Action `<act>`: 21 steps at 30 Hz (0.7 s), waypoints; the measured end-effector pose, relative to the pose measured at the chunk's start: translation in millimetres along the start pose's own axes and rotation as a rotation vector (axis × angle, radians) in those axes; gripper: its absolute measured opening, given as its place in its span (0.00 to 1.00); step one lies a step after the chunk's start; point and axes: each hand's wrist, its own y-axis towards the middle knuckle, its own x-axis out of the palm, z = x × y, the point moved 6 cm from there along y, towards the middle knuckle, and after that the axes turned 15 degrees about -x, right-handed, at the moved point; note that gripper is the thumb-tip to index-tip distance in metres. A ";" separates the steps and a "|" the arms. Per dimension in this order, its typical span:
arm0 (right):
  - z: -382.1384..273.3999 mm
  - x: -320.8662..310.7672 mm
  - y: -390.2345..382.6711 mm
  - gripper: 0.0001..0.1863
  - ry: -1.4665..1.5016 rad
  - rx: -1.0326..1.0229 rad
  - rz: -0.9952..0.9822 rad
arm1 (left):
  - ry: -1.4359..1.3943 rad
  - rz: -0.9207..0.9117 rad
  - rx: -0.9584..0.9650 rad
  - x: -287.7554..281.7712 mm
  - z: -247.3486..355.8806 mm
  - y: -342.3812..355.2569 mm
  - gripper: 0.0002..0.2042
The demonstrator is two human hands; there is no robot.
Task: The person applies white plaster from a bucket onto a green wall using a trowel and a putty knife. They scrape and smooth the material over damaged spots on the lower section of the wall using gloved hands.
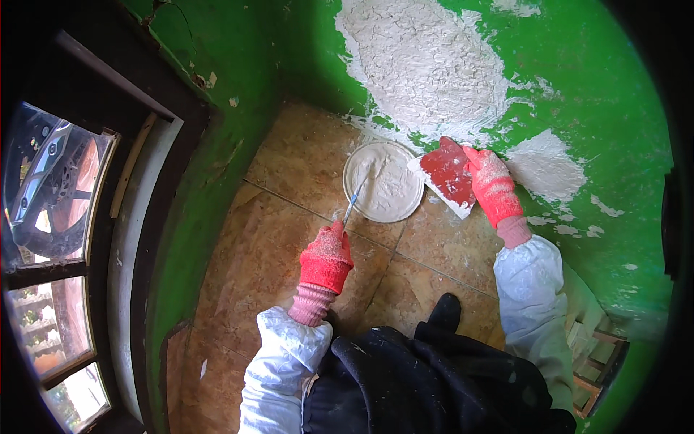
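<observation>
Over on the left, daylight comes through a dark-framed window (47,275), with part of a wheel (72,181) showing behind the glass. Beside it the green side wall (206,217) drops to the tiled floor (253,249). And here's the left hand (325,259), red-gloved, closed round a slim tool (352,205)! Its long axis slants away from the person and rightward, far end pointing into the round tub (384,220); whether that tip is sunk in the white paste (394,181), I can't tell. The tub sits by the floor's far edge, right of the corner. Above it, a big rough white patch (430,69) covers the green. Nearer the person, a dark shoe (444,312) on the tiles. Now the red spatula (450,173), just right of the tub, held above the floor near that far edge: its long, paste-coated edge runs from far left to near right, facing the tub's side. The right hand (494,188), gloved too, grips it firmly from the right. Beyond, a smaller white patch (547,166), then a slatted wooden piece (600,362).
</observation>
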 end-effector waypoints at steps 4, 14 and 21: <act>-1.7 2.8 -1.3 0.16 0.014 -0.087 0.046 | 0.065 -0.007 0.011 2.7 0.3 1.4 0.13; -1.3 5.4 0.5 0.13 0.040 -0.106 0.068 | 0.126 -0.010 0.000 -8.9 1.8 -1.6 0.15; 8.0 12.0 -14.5 0.12 0.066 -0.042 0.124 | 0.129 0.031 0.024 -11.8 -4.0 -7.7 0.14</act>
